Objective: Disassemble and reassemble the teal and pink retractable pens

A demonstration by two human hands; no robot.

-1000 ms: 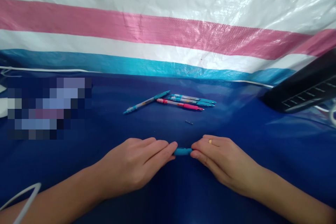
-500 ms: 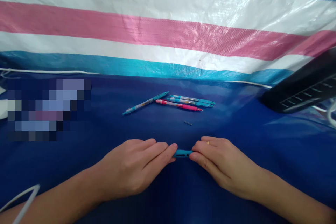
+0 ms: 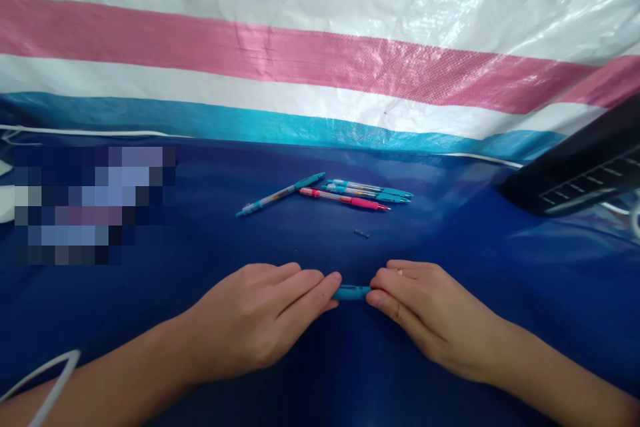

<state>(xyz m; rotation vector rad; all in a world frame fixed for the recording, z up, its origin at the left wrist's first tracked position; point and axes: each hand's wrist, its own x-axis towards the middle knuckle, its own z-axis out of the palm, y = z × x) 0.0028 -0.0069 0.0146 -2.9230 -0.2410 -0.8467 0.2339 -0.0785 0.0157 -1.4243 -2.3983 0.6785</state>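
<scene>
Between my two hands lies a light-blue pen [image 3: 353,292], held level just above or on the blue table; only its middle shows. My left hand [image 3: 275,313] is closed around the pen's left end, fingers together. On the other end, my right hand [image 3: 417,303], with a ring on one finger, pinches the pen. Both tips are hidden in the fingers. Beyond the hands rests a small dark spring-like piece [image 3: 361,233]. Farther back lie a pink pen [image 3: 345,199], a slanted blue pen [image 3: 280,194] and more blue pens [image 3: 373,191] beside it.
A blue cover [image 3: 210,227] spreads over the table. Behind it hangs a striped plastic sheet [image 3: 300,53]. A black object with white markings [image 3: 575,167] leans in from the right. A white cable [image 3: 63,373] loops over my left forearm. One patch at left is pixelated.
The pen between my hands has turned about its length, so its dark slot sits differently. Both hands keep their hold. The whole view has shifted slightly.
</scene>
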